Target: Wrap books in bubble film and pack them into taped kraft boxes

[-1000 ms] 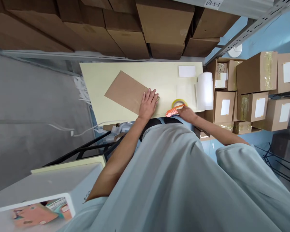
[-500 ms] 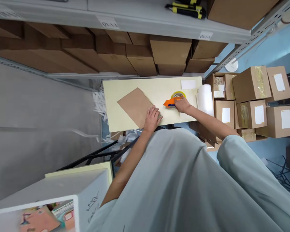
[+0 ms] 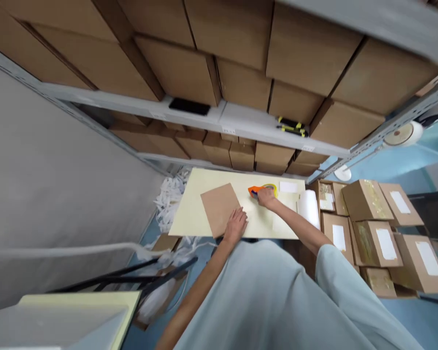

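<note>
2 hands busy: our right hand grips the tape gun, just right of the cardboard; our left hand lies flattened, fingers close together, along its near right edge.

No full wording legible this time. Traces only, placed by the desk:

- Beyond desk's far edge, on front of shelf: small white tag, short dark line of characters, too blurred to read. Second tag, farther right along same edge, likewise.
- Right of desk, carton nearest its far corner: dark handwriting, illegible; white label below it.
- Farther right of desk, stacked cartons: white labels on their faces. Any print too small to make out.
</note>
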`<state>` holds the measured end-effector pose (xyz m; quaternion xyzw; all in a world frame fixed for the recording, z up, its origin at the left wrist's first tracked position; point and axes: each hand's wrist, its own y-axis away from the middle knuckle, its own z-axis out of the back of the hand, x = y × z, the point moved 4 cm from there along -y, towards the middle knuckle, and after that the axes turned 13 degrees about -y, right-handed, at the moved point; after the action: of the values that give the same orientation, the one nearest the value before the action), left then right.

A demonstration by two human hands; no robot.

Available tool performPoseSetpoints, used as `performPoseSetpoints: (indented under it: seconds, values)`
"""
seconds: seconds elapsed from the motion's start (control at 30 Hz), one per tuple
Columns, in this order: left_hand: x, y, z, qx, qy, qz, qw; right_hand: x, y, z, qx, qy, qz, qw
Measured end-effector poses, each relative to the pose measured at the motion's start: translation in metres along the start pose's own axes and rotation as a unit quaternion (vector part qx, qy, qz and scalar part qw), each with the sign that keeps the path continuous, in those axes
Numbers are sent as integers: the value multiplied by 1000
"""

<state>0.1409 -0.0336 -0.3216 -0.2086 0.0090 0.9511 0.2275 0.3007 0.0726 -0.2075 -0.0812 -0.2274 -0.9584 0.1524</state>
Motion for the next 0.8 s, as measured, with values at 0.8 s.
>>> performPoseSetpoints:
  seconds: [0.8]
  values:
    - [0,-297,239,-310,72,-20,948,-13,-135,279,-190,-115,-32,975]
